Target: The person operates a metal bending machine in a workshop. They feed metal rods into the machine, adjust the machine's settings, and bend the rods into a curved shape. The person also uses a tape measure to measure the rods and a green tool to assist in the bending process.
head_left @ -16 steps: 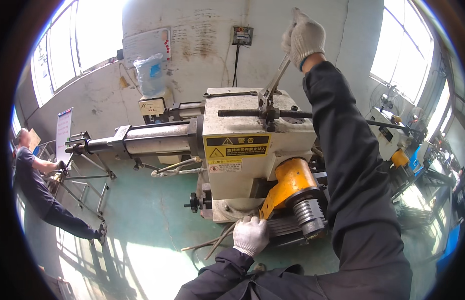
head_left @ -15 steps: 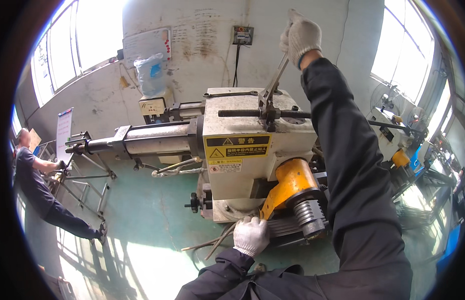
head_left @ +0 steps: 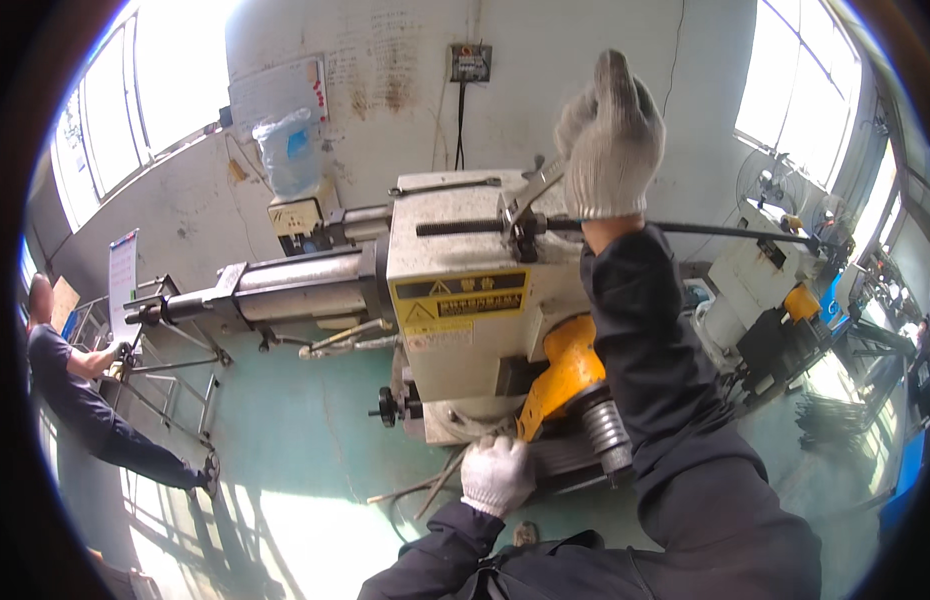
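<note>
My right hand point(head_left: 615, 145), in a white knit glove, is closed around the handle of a wrench point(head_left: 531, 197). The wrench's head sits at a nut point(head_left: 526, 228) on a long black threaded rod point(head_left: 465, 229), which lies across the top of a cream machine point(head_left: 455, 375). My left hand point(head_left: 497, 476), gloved too, is curled by the machine's base, close to the lower end of a yellow bracket point(head_left: 560, 385); its fingertips are hidden. Another wrench point(head_left: 445, 188) lies on the machine top, behind the rod.
A cylinder point(head_left: 300, 285) juts left from the machine, and a ribbed metal shaft point(head_left: 607, 435) sticks out below the bracket. At far left a person point(head_left: 80, 390) stands by a metal frame point(head_left: 175, 365). Rods point(head_left: 425, 490) lie near my left hand. Another machine point(head_left: 740, 280) stands at right.
My right hand has come down and closer, swinging the wrench handle lower toward the right. My left hand stays in about the same place. The view has shifted slightly.
</note>
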A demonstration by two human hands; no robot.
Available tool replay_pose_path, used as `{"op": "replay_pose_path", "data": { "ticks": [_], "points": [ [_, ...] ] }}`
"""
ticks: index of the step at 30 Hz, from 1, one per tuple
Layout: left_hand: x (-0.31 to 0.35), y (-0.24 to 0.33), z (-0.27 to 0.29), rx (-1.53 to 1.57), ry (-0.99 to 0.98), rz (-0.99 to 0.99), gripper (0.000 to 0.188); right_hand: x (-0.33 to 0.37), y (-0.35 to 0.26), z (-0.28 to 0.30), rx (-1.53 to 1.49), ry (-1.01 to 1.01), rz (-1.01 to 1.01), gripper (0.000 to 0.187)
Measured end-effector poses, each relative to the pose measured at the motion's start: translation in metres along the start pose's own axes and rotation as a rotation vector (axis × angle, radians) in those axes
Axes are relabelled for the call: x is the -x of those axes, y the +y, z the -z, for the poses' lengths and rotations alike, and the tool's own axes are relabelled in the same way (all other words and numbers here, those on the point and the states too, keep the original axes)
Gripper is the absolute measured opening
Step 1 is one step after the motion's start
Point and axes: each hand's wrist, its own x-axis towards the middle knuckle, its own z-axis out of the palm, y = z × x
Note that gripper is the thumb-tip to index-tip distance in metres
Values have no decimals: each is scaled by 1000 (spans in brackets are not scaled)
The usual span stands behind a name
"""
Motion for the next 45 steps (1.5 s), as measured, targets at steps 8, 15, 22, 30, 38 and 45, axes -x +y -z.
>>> {"op": "replay_pose_path", "data": {
  "ticks": [8, 15, 22, 30, 38, 45],
  "points": [
    [-4, -4, -2, 31, -2, -14, 16, -28, -26, -49, 336, -21, 372, 37],
    [-5, -6, -2, 43, -14, -27, 17, -104, -75, -16, -370, 4, -251, 53],
    [-5, -3, 0, 59, -24, -5, 19, -99, -27, 15, -216, 95, -316, 48],
    [-4, -4, -2, 50, -32, -17, 19, -127, 51, 6, 19, 70, -238, 38],
    [-8, 0, 1, 47, 11, -16, 17, -89, 44, 3, -48, -32, -92, 37],
    [-3, -3, -3, 59, -21, -25, 22, 125, -65, 83, -134, -569, 424, 40]
  ]
}}
